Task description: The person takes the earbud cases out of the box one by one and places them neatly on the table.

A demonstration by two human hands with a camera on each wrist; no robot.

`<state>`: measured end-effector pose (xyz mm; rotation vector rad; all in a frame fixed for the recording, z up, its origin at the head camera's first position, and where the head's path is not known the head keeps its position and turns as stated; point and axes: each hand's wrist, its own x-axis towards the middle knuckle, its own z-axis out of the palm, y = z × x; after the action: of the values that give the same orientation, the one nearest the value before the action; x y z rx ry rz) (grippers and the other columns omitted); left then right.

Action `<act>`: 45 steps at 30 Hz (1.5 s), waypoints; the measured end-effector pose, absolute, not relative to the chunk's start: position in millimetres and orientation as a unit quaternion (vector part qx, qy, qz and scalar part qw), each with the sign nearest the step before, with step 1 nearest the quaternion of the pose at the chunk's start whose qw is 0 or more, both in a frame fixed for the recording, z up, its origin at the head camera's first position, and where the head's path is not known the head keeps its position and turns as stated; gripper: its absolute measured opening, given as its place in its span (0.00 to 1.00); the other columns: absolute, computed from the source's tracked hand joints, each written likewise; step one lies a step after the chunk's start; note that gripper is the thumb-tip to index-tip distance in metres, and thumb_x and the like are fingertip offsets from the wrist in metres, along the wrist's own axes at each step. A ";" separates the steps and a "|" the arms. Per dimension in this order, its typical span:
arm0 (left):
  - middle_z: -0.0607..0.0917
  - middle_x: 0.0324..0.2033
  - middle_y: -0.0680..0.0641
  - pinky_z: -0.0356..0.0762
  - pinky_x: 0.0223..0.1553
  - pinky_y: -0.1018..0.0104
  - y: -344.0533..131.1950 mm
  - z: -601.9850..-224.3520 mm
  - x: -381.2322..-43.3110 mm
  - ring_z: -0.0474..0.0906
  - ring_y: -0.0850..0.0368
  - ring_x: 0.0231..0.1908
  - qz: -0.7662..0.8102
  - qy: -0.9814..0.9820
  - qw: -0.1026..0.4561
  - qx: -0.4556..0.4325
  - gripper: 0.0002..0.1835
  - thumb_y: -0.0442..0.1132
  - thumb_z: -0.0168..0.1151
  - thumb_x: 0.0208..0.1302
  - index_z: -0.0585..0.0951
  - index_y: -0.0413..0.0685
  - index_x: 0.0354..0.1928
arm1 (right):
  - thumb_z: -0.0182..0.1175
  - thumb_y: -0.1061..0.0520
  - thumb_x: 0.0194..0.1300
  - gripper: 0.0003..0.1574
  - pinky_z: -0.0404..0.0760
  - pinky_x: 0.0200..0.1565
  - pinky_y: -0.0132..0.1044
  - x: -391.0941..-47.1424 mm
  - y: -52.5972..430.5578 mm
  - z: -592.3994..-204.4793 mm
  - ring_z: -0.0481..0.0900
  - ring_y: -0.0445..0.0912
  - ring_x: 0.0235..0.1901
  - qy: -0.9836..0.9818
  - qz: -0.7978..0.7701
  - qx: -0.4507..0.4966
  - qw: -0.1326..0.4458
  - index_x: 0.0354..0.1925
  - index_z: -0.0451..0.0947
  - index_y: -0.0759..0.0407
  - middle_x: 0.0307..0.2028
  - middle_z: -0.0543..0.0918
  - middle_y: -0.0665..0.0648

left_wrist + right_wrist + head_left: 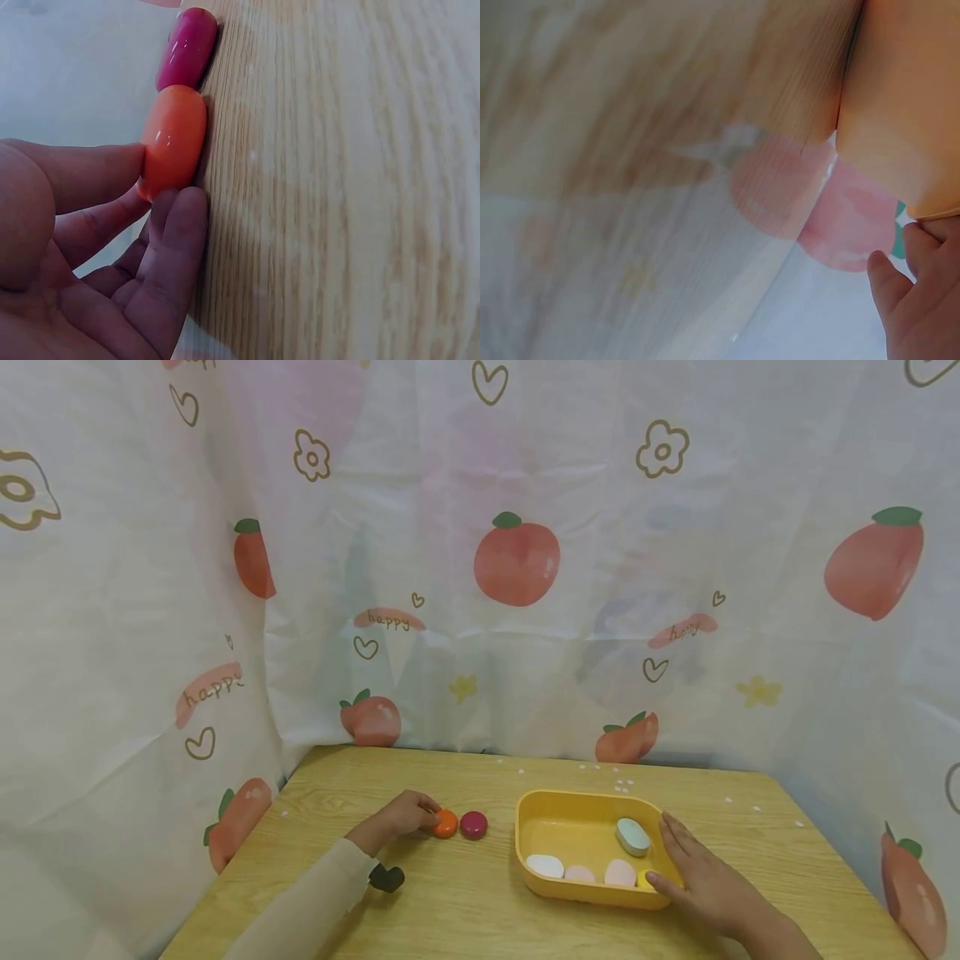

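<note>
On the left side of the wooden table my left hand (402,818) pinches a glossy orange pebble-like piece (446,824) between thumb and fingers. A magenta piece (474,825) of the same kind lies right beside it. In the left wrist view the thumb presses the orange piece's side, with other fingers at its near end. My right hand (708,887) rests with straight fingers along the right side of a yellow tray (592,892). Inside the tray are a pale mint piece (633,837), a white piece (545,866), two pink ones and a partly hidden yellow one.
The table (450,914) bears small white flecks (622,785) toward its back. A printed curtain (450,543) hangs behind and on both sides. Below the left sleeve (322,893) shows a black wrist camera part (387,878).
</note>
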<state>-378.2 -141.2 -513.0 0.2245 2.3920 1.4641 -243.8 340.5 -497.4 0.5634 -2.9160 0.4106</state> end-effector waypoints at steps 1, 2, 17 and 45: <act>0.82 0.40 0.43 0.84 0.38 0.58 -140.8 -513.6 -378.0 0.81 0.53 0.35 0.512 0.840 0.162 0.078 0.14 0.30 0.62 0.64 0.79 0.31 0.50 | 0.53 0.36 0.71 0.52 0.51 0.69 0.44 -243.7 340.4 -497.2 0.54 0.64 0.69 -0.970 0.134 0.188 0.071 0.72 0.51 0.72 0.73 0.51 0.69; 0.82 0.40 0.43 0.84 0.38 0.58 -140.5 -514.0 -377.7 0.81 0.53 0.36 0.512 0.840 0.161 0.078 0.14 0.30 0.62 0.64 0.79 0.31 0.50 | 0.52 0.35 0.71 0.52 0.57 0.67 0.51 -243.6 340.4 -496.9 0.54 0.64 0.69 -0.971 0.132 0.188 0.070 0.72 0.51 0.72 0.73 0.51 0.69; 0.80 0.35 0.45 0.79 0.32 0.63 -140.6 -498.2 -381.2 0.76 0.53 0.31 0.474 0.863 0.149 0.087 0.12 0.36 0.61 0.66 0.80 0.36 0.47 | 0.52 0.36 0.71 0.52 0.52 0.68 0.48 -243.3 340.0 -494.8 0.53 0.64 0.69 -0.971 0.143 0.183 0.062 0.73 0.49 0.72 0.73 0.50 0.69; 0.83 0.41 0.42 0.83 0.41 0.56 -63.7 -453.9 -381.3 0.81 0.52 0.36 0.459 0.841 0.188 0.215 0.13 0.42 0.62 0.68 0.81 0.41 0.47 | 0.53 0.37 0.71 0.52 0.26 0.56 0.12 -242.3 341.1 -496.6 0.53 0.65 0.69 -0.966 0.136 0.202 0.086 0.72 0.49 0.74 0.72 0.51 0.71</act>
<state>-381.3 -63.7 -453.9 0.6044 2.3671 1.2927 -242.3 341.1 -496.6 0.6015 -2.8803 0.4043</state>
